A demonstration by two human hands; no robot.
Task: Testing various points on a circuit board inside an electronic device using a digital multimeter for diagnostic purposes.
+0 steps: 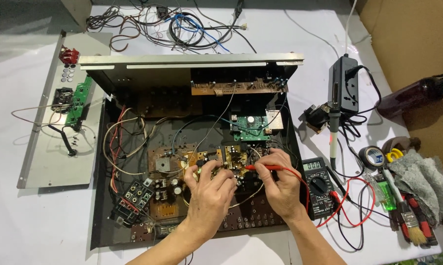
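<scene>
An opened black metal chassis (100, 216) lies on the white table, with brown circuit boards (165, 196) and coloured wires inside. My left hand (209, 194) rests on the middle brown board, fingers pinched on something small I cannot make out. My right hand (280, 181) holds a red multimeter probe (260, 168), its tip pointing left onto that board. The probe's red lead runs right to a black multimeter (318, 186) beside the chassis. A green board (250, 127) sits further back in the chassis.
A detached metal panel (50, 157) with a green board lies at the left. Tangled cables (172, 27) are at the back. To the right are a soldering iron (333, 132), a black power strip (348, 86), tape roll (373, 157), brush (408, 221), grey cloth (427, 181) and a dark bottle (417, 95).
</scene>
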